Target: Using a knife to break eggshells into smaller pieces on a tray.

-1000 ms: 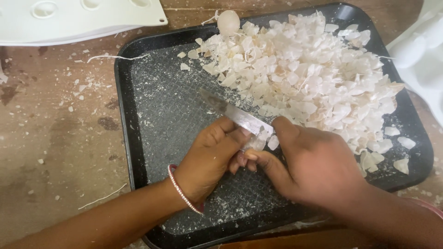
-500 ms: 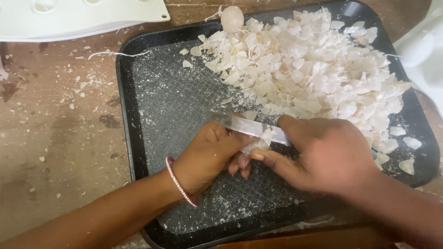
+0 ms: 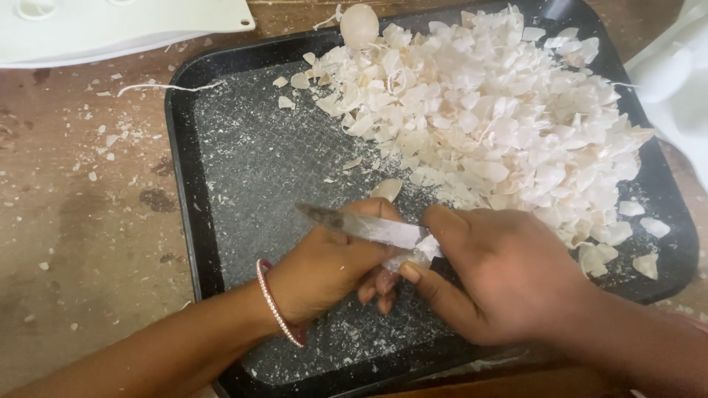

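Near edge of black tray: left hand, fingers curled around a small white piece; right hand gripping knife, blade across it. Far right corner: heap of white shavings.

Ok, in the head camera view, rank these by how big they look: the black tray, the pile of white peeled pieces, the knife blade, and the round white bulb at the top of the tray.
1. Black tray
2. Pile of white pieces
3. Knife blade, partly hidden under the right hand
4. Round white bulb
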